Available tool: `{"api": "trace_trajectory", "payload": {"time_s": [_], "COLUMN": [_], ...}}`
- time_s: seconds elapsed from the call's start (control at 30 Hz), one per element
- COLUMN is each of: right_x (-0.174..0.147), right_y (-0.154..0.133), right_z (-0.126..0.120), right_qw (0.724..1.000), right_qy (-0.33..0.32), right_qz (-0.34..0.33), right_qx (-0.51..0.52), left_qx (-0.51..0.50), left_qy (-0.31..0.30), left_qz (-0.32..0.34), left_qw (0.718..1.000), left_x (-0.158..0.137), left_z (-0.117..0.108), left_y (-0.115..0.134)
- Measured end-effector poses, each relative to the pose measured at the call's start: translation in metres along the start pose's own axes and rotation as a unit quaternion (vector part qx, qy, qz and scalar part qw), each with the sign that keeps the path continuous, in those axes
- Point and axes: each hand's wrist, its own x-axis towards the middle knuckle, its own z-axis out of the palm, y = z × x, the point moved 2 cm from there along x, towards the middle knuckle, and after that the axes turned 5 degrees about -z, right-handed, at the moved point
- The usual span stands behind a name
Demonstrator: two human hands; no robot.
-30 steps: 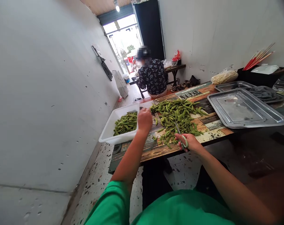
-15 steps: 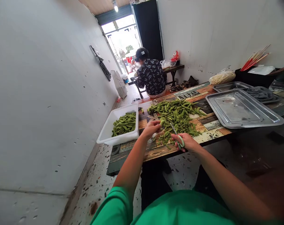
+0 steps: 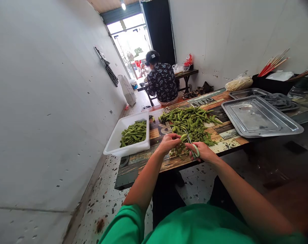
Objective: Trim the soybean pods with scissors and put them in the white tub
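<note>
Between the fingertips of my left hand is a green edamame pod, its free end pointing right. My right hand is closed around the pale green handles of a pair of scissors. The metal blades point up and away, right beside the tip of the pod; whether they touch it I cannot tell. Beyond both hands a heap of edamame pods spreads over the patterned table, with small trimmings at its near side. To the left, a white plastic bin holds many more pods.
A metal tray lies on the right of the table, in front of another tray with a dark cloth. Bagged pale sticks and a black box of red-ended skewers stand behind. A person sits at a farther table.
My left hand has moved right with the pod, bringing it up to the scissor blades. My right hand has stayed nearly in place. The view has shifted slightly.
</note>
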Motion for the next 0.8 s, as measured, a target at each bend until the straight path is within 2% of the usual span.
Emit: {"api": "trace_trajectory", "payload": {"time_s": [0.23,0.5,0.57,0.7,0.8], "right_x": [-0.004,0.006,0.006,0.001,-0.002], "right_y": [0.000,0.017,0.017,0.014,0.012], "right_z": [0.001,-0.001,-0.003,0.002,0.008], "right_qw": [1.000,0.997,0.997,0.999,0.999], "right_qy": [0.001,0.039,0.043,0.029,0.014], "right_qz": [-0.013,-0.045,-0.045,-0.007,0.005], "right_qx": [-0.024,-0.049,-0.035,0.015,0.032], "left_qx": [0.000,-0.058,-0.109,-0.267,-0.319], "left_qy": [-0.015,-0.062,-0.066,-0.010,0.036], "left_qz": [0.001,-0.059,-0.062,-0.032,-0.018], "left_qw": [1.000,0.995,0.990,0.963,0.947], "left_x": [0.003,0.003,0.004,0.011,0.015], "left_z": [0.000,0.004,0.003,0.000,0.001], "left_y": [-0.006,-0.010,-0.010,-0.012,-0.014]}}
